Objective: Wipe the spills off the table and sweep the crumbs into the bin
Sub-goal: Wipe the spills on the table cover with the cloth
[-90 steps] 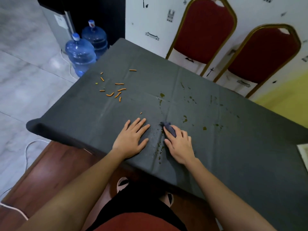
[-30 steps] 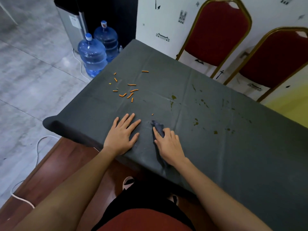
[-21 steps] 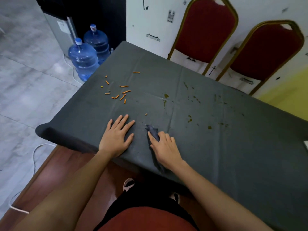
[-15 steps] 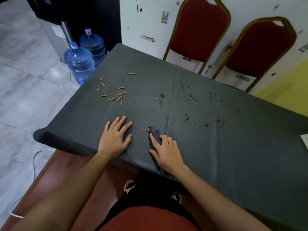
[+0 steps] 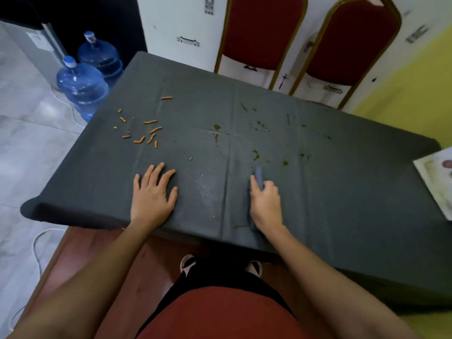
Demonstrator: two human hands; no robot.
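A dark grey cloth covers the table [image 5: 318, 216]. My left hand [image 5: 152, 195] lies flat on it near the front edge, fingers spread, holding nothing. My right hand [image 5: 265, 203] presses a small blue-grey wiping cloth [image 5: 258, 176] onto the table, the cloth's tip poking out past my fingers. Greenish-brown spill spots [image 5: 256, 155] lie just beyond that cloth and scatter toward the back right. Several orange crumbs [image 5: 146, 135] sit at the far left. A faint damp streak [image 5: 203, 189] shows between my hands. No bin is in view.
Two red chairs [image 5: 264, 33] with gold frames stand behind the table. Two blue water bottles [image 5: 83, 84] stand on the floor at the back left. A pale printed sheet [image 5: 437, 177] lies at the table's right edge. A white cable [image 5: 36, 243] runs along the floor.
My right hand has slid the wiping cloth to the right, away from my left hand, leaving a damp streak. My left hand stays flat in place.
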